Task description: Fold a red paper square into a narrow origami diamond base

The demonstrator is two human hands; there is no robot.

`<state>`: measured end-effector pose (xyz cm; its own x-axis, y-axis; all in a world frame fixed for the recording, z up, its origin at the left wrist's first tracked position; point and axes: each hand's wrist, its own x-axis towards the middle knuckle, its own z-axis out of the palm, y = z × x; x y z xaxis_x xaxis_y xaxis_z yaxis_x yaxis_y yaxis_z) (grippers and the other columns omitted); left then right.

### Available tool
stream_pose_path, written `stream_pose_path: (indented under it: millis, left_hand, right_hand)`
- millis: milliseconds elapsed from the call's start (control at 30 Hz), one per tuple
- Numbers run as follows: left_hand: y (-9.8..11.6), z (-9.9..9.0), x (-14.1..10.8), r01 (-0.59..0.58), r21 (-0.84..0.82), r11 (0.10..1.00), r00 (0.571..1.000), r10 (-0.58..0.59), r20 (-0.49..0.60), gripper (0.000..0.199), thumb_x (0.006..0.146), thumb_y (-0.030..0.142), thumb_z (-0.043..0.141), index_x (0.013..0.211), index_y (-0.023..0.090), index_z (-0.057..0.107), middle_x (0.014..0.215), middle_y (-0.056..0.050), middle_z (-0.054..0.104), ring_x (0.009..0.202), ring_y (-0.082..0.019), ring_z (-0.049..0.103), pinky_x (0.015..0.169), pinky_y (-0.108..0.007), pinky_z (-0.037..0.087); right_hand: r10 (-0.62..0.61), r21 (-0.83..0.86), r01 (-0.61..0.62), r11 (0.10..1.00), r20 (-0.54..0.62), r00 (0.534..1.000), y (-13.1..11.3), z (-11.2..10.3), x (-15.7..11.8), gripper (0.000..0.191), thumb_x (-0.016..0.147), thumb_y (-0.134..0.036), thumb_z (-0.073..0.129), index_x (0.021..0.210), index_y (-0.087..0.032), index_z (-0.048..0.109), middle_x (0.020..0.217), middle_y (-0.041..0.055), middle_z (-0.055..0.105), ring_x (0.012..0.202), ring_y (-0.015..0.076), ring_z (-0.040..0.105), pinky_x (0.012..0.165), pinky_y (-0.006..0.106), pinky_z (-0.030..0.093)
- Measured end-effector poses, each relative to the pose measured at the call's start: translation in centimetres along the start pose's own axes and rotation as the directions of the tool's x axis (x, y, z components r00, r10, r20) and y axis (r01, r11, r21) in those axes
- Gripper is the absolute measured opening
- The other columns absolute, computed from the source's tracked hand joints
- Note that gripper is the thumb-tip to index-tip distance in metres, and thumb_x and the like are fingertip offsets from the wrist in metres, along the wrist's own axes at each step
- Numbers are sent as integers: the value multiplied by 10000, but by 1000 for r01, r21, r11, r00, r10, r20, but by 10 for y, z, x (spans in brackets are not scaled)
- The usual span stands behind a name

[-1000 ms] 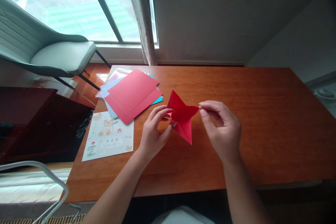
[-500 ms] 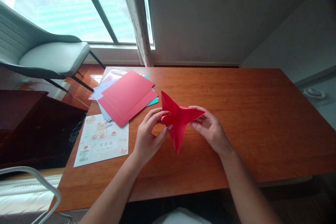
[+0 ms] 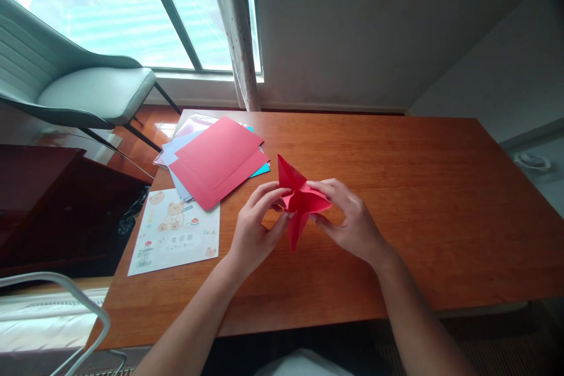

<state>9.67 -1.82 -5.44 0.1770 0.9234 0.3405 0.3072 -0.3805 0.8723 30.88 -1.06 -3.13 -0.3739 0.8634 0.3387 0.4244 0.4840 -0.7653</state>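
A folded red paper shape with several pointed flaps is held up over the wooden table. One flap points up and away, one points down toward me, and a hollow shows between the folds. My left hand pinches its left side between thumb and fingers. On the other side, my right hand grips the right part, fingers along the far edge and thumb below. The fingertips behind the paper are partly hidden.
Left of my hands lie red paper sheets over white and blue ones. A bear-printed sheet lies nearer me. A chair stands by the window. A white curved tube rises at the lower left.
My right hand has moved left, its fingers now over the far edge of the right flap. The paper looks more pressed together, with a hollow now showing. The view has shifted slightly.
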Motion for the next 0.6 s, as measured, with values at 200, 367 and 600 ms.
stream_pose_path:
  millis: [200,367,600]
  left_hand:
    - [0,0,0,8,-15,1000,1000,-7,21,287,898,170,649,1181,211,666,1229,-107,621,929,-169,675,815,-313,598]
    - [2,0,1,-4,-21,1000,1000,5,14,263,907,178,648,1167,208,672,1210,-108,634,918,-164,679,808,-312,595]
    - [5,-1,3,-23,30,999,1000,23,9,235,900,166,658,1130,213,672,1137,-82,674,971,-172,653,789,-293,561]
  right_hand:
    - [-30,-60,31,998,23,999,1,-2,3,480,946,-293,636,1411,-317,520,1180,78,646,1106,257,613,946,413,524]
    - [-38,-73,39,997,7,999,3,-2,4,433,933,-232,645,1355,-308,584,1125,77,644,1082,244,622,915,403,537]
    - [-35,-35,34,999,-6,999,3,-3,4,264,936,-196,629,1181,-280,679,1322,83,640,1245,233,603,1038,407,512]
